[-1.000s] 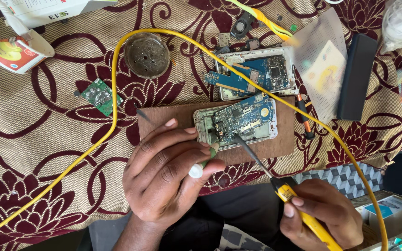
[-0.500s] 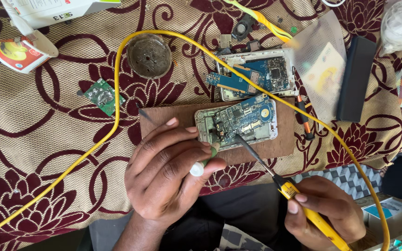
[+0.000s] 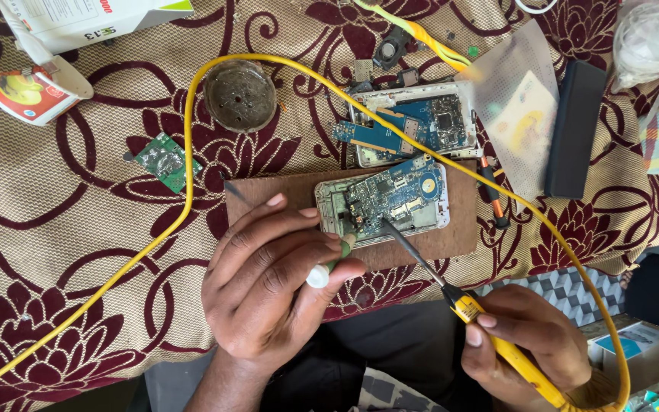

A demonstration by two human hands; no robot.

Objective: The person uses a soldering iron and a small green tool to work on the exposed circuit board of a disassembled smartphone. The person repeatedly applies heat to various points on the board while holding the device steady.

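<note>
Nearest me, my right hand [image 3: 532, 347] is wrapped around the yellow handle of a soldering iron [image 3: 490, 336], whose dark shaft runs up and left until its tip touches the blue circuit board inside the opened phone [image 3: 383, 202]. My left hand [image 3: 272, 286] is clenched around a slim green tool with a white end [image 3: 322, 271]; its far end points at the phone's lower left edge, though I cannot tell whether it touches. The phone lies on a brown board [image 3: 451, 236] resting on the bench [image 3: 55, 229], which is covered by a cream cloth with maroon flowers.

Just beyond it lies a second opened phone [image 3: 413, 122] with its blue board exposed. The iron's yellow cord [image 3: 184, 175] loops over both phones, passes above a round dark tin [image 3: 239, 95] and comes down the left side. A small green circuit board [image 3: 163, 160] lies left of the cord. To the right stand a black rectangular block [image 3: 573, 130] and a clear plastic packet [image 3: 516, 114]. At the far left corner sit a white box [image 3: 78, 19] and a red and white tub [image 3: 28, 95].
</note>
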